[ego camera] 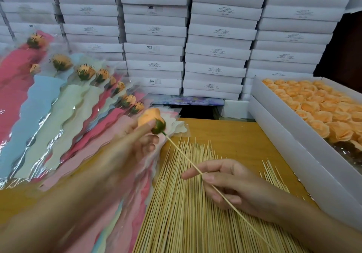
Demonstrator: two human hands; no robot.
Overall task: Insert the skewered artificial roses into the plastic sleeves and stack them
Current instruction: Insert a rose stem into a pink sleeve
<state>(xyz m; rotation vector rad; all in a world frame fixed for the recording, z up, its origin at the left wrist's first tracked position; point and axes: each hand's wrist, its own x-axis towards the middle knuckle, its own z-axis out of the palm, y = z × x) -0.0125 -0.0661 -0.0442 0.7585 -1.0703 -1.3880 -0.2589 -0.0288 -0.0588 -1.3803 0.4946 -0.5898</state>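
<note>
Pinching skewer (182, 155): right grip (225, 182); left grip (137, 137) (blurred) curled round orange rose (149, 118). Far boxes (154, 49) read "SGS"; finer print illegible.

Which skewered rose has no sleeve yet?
The rose in the left hand, its skewer pinched by the right hand; the other roses lie sleeved at the left.

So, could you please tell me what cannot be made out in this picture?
Head view:
- Left hand: motion blur smears its grip on the rose.
- Skewer: lower end cut by bottom edge.
- Rose box: cut by right edge.
- Stacked boxes: print too small to read.
</note>
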